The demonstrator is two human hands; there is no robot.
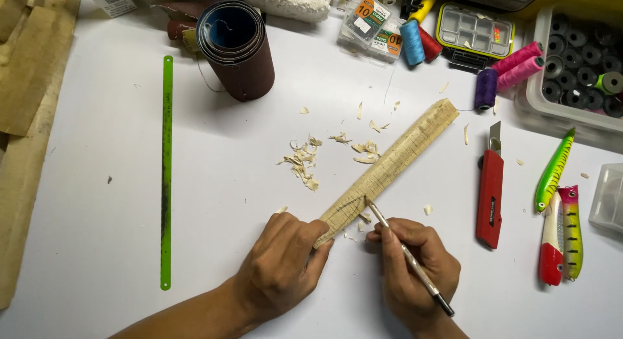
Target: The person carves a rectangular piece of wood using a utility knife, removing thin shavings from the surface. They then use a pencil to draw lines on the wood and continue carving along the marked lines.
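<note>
two hands are at work on one long pale wooden strip [388, 167], which lies diagonally on the white table [227, 183], near end under the hands, far end pointing up toward the purple thread spool [485, 89]. from my remote post i record: the left hand [282, 264] is pressed down on the strip's near end, fingers closed over it, pinning it flat. the right hand [412, 267] is clamped on a slim metal-barrelled pencil [409, 258], its tip touching the strip just beside the left fingertips. the hands sit near each other but apart.

handling judgement: the strip looks light, stiff and dry, soft enough to shave, given the pale wood shavings [304, 162] scattered beside it. it would slide easily on the smooth table unless held down; the safest hold is flat pressure on the near end, or a pinch across its long edges at mid-length.

also noted: a red utility knife [490, 199] with blade out, right of the strip; two bright painted fishing lures [558, 215] beyond it; a green saw blade [167, 173] well apart at left; a dark sandpaper roll [237, 47] at the top.
</note>
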